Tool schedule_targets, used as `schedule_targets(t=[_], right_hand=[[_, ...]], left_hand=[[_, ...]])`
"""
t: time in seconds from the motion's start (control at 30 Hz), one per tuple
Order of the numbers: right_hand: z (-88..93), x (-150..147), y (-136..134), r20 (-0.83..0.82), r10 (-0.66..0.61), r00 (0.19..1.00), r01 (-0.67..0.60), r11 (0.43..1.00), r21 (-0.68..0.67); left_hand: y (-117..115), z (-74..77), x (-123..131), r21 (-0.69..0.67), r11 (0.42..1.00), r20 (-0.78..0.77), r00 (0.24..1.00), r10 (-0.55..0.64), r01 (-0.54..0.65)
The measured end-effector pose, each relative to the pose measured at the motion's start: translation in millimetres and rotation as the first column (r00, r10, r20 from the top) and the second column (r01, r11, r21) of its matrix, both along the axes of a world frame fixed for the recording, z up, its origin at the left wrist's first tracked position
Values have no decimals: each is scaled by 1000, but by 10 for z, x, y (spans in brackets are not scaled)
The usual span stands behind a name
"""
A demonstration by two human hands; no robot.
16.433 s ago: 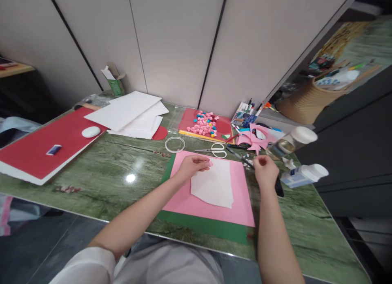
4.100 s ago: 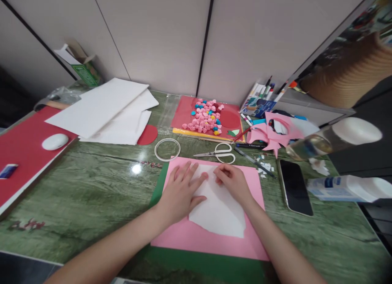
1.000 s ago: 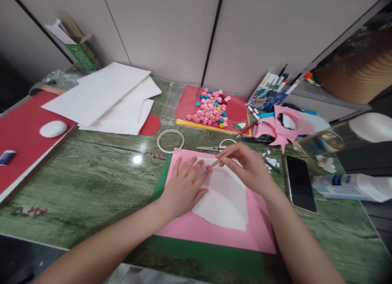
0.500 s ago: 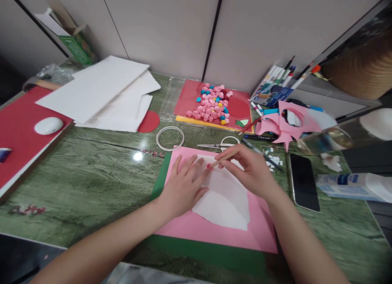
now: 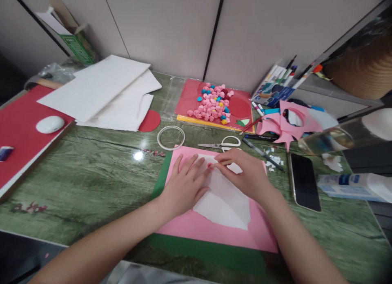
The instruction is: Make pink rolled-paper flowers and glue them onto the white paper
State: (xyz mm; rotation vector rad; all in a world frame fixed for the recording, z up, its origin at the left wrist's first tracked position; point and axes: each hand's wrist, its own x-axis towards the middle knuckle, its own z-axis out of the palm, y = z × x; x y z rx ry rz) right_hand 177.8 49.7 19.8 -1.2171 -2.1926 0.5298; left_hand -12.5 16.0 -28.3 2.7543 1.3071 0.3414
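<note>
My left hand (image 5: 183,188) lies flat with fingers spread, over the left side of a white paper sheet (image 5: 226,202). Beneath that sheet is pink paper (image 5: 183,227), with green paper (image 5: 208,253) under it. In my right hand (image 5: 245,169), thumb and fingers pinch a thin wooden stick (image 5: 225,163), most of it hidden by the fingers. The stick's tip is by a small red spot (image 5: 210,165) on the white sheet, close to my left index finger. What the spot is made of I cannot make out.
Scissors (image 5: 220,144) and a tape roll (image 5: 170,138) lie beyond the papers. Small pink, blue and yellow pieces (image 5: 211,106) sit on a red pack (image 5: 186,96). A phone (image 5: 304,182), a bottle (image 5: 349,184) and pink scraps (image 5: 294,125) are on the right; white sheets (image 5: 101,88) at left.
My right hand has tilted the stick lower and shifted its fingers nearer the red spot. My left hand stays in place on the paper.
</note>
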Motion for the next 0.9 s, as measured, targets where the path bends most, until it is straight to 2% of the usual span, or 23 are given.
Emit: schedule_targets(t=[0.13, 0.67, 0.77, 0.9], right_hand=[[-48, 8, 6, -16, 80, 997, -78, 994, 79], [-171, -76, 14, -86, -36, 996, 51, 982, 182], [-119, -98, -8, -30, -68, 997, 71, 994, 89], [55, -73, -31, 37, 22, 999, -14, 978, -208]], left_hand=[[-1, -12, 3, -2, 1000, -6, 1000, 9, -9], [-3, -30, 7, 19, 1000, -8, 1000, 15, -15], [-4, -31, 10, 26, 999, 6, 1000, 18, -18], [1, -21, 13, 25, 999, 12, 1000, 26, -26]])
